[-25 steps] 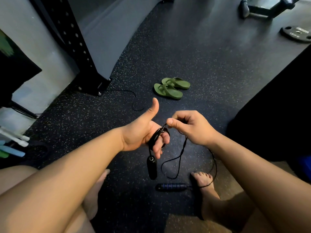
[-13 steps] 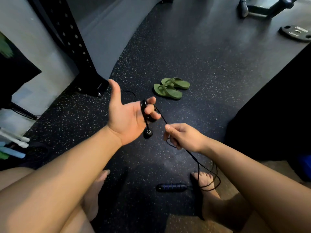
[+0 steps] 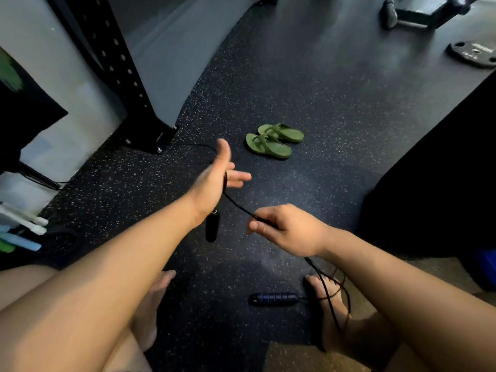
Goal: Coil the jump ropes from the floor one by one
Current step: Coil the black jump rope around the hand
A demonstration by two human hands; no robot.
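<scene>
The speckled black rubber floor (image 3: pixel 308 84) fills the view, and the green sandals (image 3: pixel 273 142) lying on it serve as the landmark. Far beyond the sandals to the right lies a round weight plate (image 3: pixel 473 53) with pale lettering on its face, too small and blurred to read; no other writing can be made out. To the left of the sandals stands the bolted foot of a black perforated rack upright (image 3: pixel 154 135). Nearer the camera than the sandals, both bare forearms reach forward. The left hand (image 3: pixel 214 181) is just on the near-left side of the sandals, fingers spread loosely with the thumb up, turns of the black jump rope (image 3: pixel 239 206) looped around it; half a second ago it showed its palm with fingers curled on the loops, and now it is rotated edge-on. One black handle (image 3: pixel 212 227) dangles below the left wrist, lower than before. The right hand (image 3: pixel 284 230), nearer still and slightly right of the sandals, pinches the rope between thumb and fingers, drawing it taut from the left hand; it has shifted rightward. The slack drops over the right foot (image 3: pixel 330 304). The second, ribbed handle (image 3: pixel 273 299) rests on the floor just beside that foot, unmoved.
</scene>
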